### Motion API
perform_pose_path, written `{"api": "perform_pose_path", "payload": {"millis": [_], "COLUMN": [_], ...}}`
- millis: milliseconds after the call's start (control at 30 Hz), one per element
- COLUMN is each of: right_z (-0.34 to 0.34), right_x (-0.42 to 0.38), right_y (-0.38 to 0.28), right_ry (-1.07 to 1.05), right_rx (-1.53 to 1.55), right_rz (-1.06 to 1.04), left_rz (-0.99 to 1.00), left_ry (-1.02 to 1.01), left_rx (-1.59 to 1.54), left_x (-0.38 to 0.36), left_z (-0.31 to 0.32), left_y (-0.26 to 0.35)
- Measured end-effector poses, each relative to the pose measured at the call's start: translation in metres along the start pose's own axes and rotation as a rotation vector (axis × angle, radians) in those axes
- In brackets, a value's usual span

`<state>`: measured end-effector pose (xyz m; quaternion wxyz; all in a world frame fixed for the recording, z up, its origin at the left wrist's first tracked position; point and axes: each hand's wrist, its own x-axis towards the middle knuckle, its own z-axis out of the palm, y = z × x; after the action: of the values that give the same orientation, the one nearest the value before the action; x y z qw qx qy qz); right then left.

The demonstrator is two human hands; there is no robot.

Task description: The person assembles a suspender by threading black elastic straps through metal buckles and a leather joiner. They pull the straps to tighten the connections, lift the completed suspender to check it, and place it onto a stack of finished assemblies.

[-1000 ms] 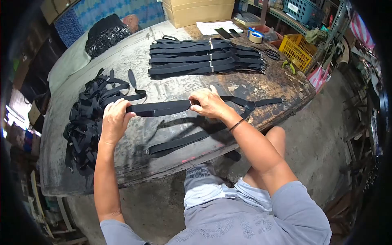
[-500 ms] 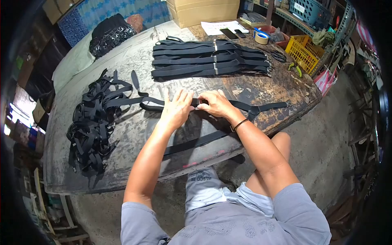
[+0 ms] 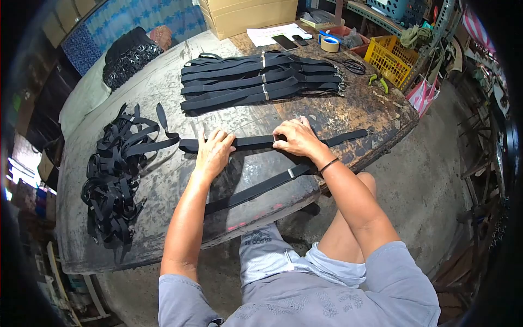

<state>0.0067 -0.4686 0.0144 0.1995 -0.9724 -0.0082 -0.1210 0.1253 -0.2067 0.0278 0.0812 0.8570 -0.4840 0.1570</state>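
Note:
A pair of black elastic suspenders stretches across the table before me, its upper strap [image 3: 253, 143] passing under both hands. My left hand [image 3: 214, 152] spans this strap, thumb on the near side and fingers on the far side, pressing it against the table. Farther right, my right hand [image 3: 298, 139] pinches the strap between thumb and fingers; what lies inside the pinch is partly hidden. Nearer to me runs the lower strap [image 3: 250, 191], with a metal adjuster [image 3: 291, 173] on it. The join of the straps is hidden behind my right hand and wrist.
Beyond my hands lies a row of flat suspenders [image 3: 223, 84]. A tangled heap of black straps [image 3: 111, 191] is at left, and a dark bundle [image 3: 128, 57] at back left. A cardboard box [image 3: 250, 16], phone [image 3: 285, 42], tape roll [image 3: 329, 43] and yellow crate [image 3: 389, 62] stand farther back.
My right hand has slid rightward along the strap, away from my left hand. The strap between them is straighter, and the adjuster on the lower strap shows. The whole view has shifted slightly.

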Motion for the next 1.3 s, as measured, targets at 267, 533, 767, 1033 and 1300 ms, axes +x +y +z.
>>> {"api": "perform_pose_path", "payload": {"millis": [267, 533, 767, 1033, 1300], "right_z": [0.003, -0.056, -0.055, -0.026, -0.024], "right_x": [-0.008, -0.049, -0.055, -0.016, -0.012], "right_y": [0.013, 0.083, 0.078, 0.029, 0.02], "right_ry": [0.097, 0.349, 0.389, 0.322, 0.204], "right_rx": [0.101, 0.377, 0.343, 0.341, 0.324], "right_rz": [-0.052, 0.244, 0.211, -0.114, -0.126], "left_rz": [0.029, -0.017, -0.142, -0.104, -0.097], "left_ry": [-0.026, 0.231, 0.141, 0.163, 0.158], "left_rx": [-0.224, -0.518, -0.695, -0.643, -0.659], "left_x": [0.036, 0.036, 0.037, 0.035, 0.036], "left_z": [0.013, 0.066, 0.05, 0.05, 0.046], "left_y": [0.06, 0.081, 0.085, 0.081, 0.082]}}
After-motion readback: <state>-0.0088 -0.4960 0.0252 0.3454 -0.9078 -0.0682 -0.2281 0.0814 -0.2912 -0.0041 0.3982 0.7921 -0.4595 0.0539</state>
